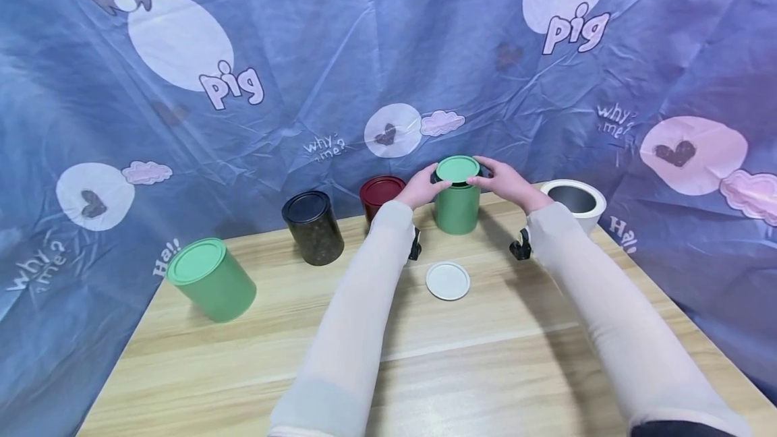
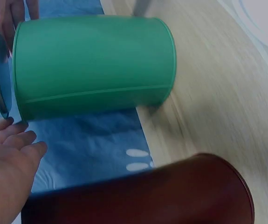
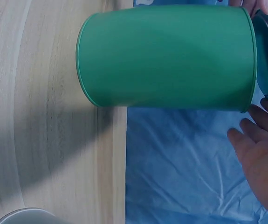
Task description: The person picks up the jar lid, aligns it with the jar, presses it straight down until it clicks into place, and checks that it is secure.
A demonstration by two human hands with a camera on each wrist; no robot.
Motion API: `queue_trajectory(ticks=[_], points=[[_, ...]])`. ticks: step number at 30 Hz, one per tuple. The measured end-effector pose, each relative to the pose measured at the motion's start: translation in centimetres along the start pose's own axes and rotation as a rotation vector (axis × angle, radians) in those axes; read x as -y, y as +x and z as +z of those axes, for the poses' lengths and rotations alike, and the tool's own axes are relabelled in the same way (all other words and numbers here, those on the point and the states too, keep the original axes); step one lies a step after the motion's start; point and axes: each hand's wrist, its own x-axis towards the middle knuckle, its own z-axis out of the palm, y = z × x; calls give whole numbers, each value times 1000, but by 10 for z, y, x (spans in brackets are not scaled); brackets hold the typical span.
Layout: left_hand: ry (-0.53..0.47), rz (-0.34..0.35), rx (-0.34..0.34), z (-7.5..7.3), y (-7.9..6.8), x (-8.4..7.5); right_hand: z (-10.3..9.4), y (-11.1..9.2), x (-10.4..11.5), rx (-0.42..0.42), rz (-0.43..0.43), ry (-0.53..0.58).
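Observation:
At the back of the table stands a green can (image 1: 457,211). Its round green lid (image 1: 458,168) is held just above the rim, with a dark gap between them. My left hand (image 1: 420,186) holds the lid's left edge between thumb and fingers. On the opposite edge my right hand (image 1: 504,183) grips it the same way. Both wrist views show the lid (image 2: 2,77) slightly tilted and apart from the can's mouth, its dark sealing rim facing the can. Fingertips of both hands reach close to the can's upper rim.
A white lid (image 1: 448,280) lies in front of the green can. To the left stand a dark red can (image 1: 381,191), a black can (image 1: 313,229) and another green can (image 1: 214,282), all lidded. A white can (image 1: 597,202) without a lid is at right. Blue printed cloth (image 1: 291,86) hangs behind.

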Motion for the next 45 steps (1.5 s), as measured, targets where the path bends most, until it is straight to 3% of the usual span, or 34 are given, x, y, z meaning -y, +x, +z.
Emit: queue_trajectory(ticks=[17, 28, 45], points=[[53, -4, 49, 8, 9, -1, 1, 6, -5, 30, 18, -30], [171, -74, 121, 8, 8, -4, 3, 5, -5, 46, 84, 29], [87, -79, 63, 10, 1, -6, -2, 3, -3, 118, 105, -18]])
